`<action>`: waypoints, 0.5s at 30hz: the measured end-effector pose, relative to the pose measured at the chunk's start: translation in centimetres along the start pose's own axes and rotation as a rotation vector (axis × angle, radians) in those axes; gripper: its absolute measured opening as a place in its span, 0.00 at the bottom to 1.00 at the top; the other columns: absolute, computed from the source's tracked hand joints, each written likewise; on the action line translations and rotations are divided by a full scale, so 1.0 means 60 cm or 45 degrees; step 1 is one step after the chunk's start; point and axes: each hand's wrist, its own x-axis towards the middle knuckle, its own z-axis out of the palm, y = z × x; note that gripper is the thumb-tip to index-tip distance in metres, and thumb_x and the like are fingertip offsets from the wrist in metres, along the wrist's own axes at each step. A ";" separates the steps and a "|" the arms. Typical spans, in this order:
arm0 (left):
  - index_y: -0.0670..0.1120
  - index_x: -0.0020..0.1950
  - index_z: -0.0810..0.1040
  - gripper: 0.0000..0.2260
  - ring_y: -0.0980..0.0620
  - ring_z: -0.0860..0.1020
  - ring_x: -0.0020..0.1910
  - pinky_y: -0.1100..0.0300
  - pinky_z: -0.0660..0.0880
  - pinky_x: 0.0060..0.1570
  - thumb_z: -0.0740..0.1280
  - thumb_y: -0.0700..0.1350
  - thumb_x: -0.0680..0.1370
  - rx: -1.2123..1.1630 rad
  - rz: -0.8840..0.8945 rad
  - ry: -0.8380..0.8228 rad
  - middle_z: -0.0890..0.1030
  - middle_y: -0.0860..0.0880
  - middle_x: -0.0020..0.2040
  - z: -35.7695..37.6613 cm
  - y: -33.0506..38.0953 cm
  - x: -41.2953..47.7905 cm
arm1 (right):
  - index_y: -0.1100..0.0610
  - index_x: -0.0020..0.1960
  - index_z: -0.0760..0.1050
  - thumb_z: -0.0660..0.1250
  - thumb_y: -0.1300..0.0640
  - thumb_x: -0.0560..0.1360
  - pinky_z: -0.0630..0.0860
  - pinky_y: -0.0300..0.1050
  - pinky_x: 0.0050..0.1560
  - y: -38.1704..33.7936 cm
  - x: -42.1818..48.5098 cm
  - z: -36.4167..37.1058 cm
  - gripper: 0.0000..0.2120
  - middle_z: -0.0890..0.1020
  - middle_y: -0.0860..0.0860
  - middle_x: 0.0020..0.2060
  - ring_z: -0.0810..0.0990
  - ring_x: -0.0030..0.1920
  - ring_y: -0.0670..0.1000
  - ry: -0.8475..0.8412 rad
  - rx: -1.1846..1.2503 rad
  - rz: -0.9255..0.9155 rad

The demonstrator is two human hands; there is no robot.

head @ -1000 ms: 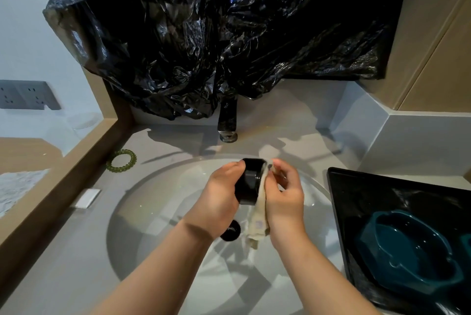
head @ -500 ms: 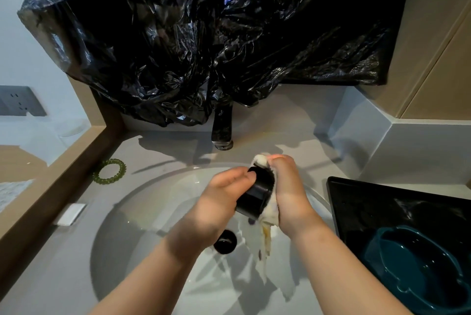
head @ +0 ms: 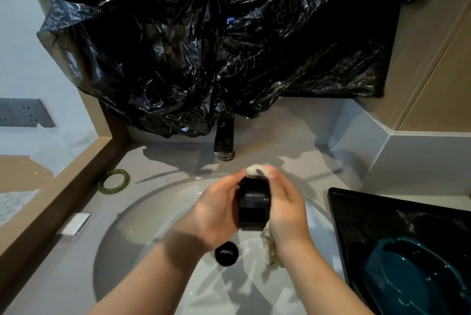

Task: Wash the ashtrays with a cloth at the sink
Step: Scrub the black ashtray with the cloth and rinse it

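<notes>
Crumpled black plastic (head: pixel 204 47) hangs behind the sink (head: pixel 153 218). A black tray (head: pixel 362 218) sits right of the sink and holds a teal ashtray (head: pixel 407 276). Over the sink's bowl, the left hand (head: pixel 216 215) grips a black ashtray (head: pixel 254 209) held on edge. The right hand (head: pixel 288 210) clutches a pale cloth (head: pixel 254 170) against it, with cloth bunched over the top rim and dangling below. A green hair tie (head: pixel 114 181) lies left of the sink.

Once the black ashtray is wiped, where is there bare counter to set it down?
Bare counter lies behind the basin, between faucet and black tray, and between green hair tie and faucet; also front-left, before the white piece. Crowded: the tray holds a teal ashtray; left hand and right hand, with black ashtray and cloth, fill mid-basin.
</notes>
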 end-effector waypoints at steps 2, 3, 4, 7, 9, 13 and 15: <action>0.43 0.53 0.79 0.14 0.48 0.81 0.37 0.56 0.77 0.35 0.57 0.49 0.81 0.046 -0.001 0.123 0.82 0.43 0.40 0.003 0.002 0.006 | 0.53 0.44 0.81 0.60 0.61 0.79 0.78 0.41 0.51 0.003 -0.006 0.004 0.13 0.84 0.47 0.42 0.82 0.48 0.49 0.024 -0.017 -0.032; 0.43 0.52 0.79 0.14 0.49 0.81 0.35 0.58 0.76 0.31 0.57 0.48 0.82 0.115 0.018 0.177 0.82 0.44 0.38 0.007 0.001 0.008 | 0.53 0.46 0.81 0.60 0.61 0.79 0.77 0.42 0.54 0.005 -0.008 0.005 0.11 0.84 0.47 0.44 0.81 0.51 0.49 0.050 -0.043 -0.053; 0.42 0.52 0.79 0.13 0.49 0.80 0.34 0.60 0.75 0.28 0.57 0.47 0.82 0.190 0.022 0.213 0.81 0.44 0.37 0.012 0.002 0.007 | 0.51 0.48 0.81 0.61 0.60 0.79 0.76 0.44 0.58 0.007 -0.011 0.005 0.10 0.84 0.45 0.47 0.81 0.53 0.48 0.062 -0.091 -0.089; 0.40 0.51 0.77 0.11 0.47 0.78 0.41 0.61 0.74 0.35 0.57 0.43 0.81 0.397 0.084 0.297 0.79 0.42 0.43 0.019 -0.006 0.011 | 0.47 0.52 0.81 0.60 0.49 0.76 0.68 0.45 0.67 0.005 -0.029 0.016 0.12 0.77 0.34 0.54 0.75 0.60 0.42 -0.085 -0.497 -0.416; 0.42 0.46 0.76 0.08 0.47 0.77 0.44 0.58 0.72 0.44 0.58 0.43 0.80 0.466 0.153 0.303 0.77 0.43 0.44 0.027 -0.007 0.007 | 0.44 0.51 0.81 0.55 0.45 0.73 0.65 0.47 0.68 0.005 -0.028 0.021 0.17 0.73 0.30 0.52 0.74 0.61 0.43 -0.133 -0.728 -0.591; 0.41 0.43 0.79 0.12 0.42 0.77 0.42 0.49 0.72 0.42 0.59 0.46 0.79 0.411 0.220 0.351 0.79 0.42 0.38 0.033 -0.004 0.001 | 0.44 0.40 0.81 0.63 0.51 0.71 0.76 0.50 0.56 -0.030 0.003 0.003 0.08 0.83 0.46 0.43 0.80 0.48 0.50 -0.077 -0.137 0.056; 0.44 0.40 0.81 0.12 0.43 0.77 0.44 0.49 0.72 0.47 0.60 0.44 0.79 0.353 0.300 0.355 0.79 0.42 0.39 0.037 0.004 0.001 | 0.53 0.42 0.81 0.66 0.55 0.71 0.77 0.53 0.49 -0.042 0.012 -0.006 0.06 0.82 0.55 0.39 0.80 0.42 0.56 -0.058 0.305 0.442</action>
